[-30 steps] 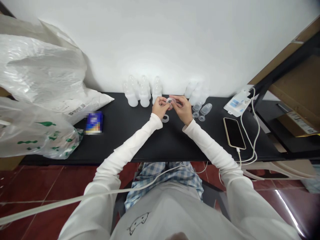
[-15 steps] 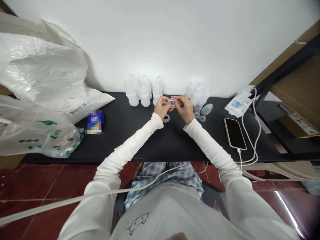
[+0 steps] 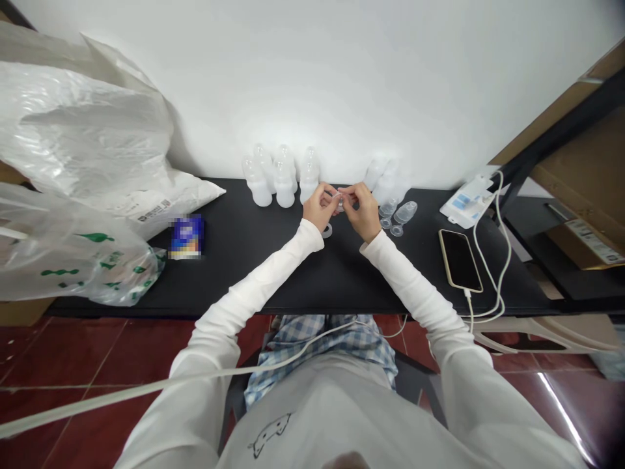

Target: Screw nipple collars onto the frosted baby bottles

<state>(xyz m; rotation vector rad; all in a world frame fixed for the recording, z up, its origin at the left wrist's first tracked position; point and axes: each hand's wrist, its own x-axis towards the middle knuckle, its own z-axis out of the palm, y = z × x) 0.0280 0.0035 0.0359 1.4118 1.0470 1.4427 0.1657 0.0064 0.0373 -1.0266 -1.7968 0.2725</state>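
My left hand (image 3: pixel 322 206) and my right hand (image 3: pixel 360 210) meet above the middle of the black table (image 3: pixel 273 267). Between their pinched fingertips is a small clear bottle nipple (image 3: pixel 340 202), mostly covered by the fingers. Just below my left hand lies a white ring (image 3: pixel 327 230), partly hidden by the wrist. Beside my right hand lie clear domed caps (image 3: pixel 405 212) and two small clear nipples (image 3: pixel 396 230). Several white baby bottles with clear domed tops (image 3: pixel 284 179) stand upright behind my left hand.
Translucent white bottle bodies (image 3: pixel 388 182) stand by the wall behind my right hand. A phone (image 3: pixel 460 259) on a white cable and a power strip (image 3: pixel 466 203) lie at the right. Plastic bags (image 3: pixel 78 241) and a blue packet (image 3: pixel 186 236) occupy the left.
The clear nipple has been tilted between my fingers, from its round face showing to nearly edge-on. My fingertips have drawn closer together; the other things stay in place.
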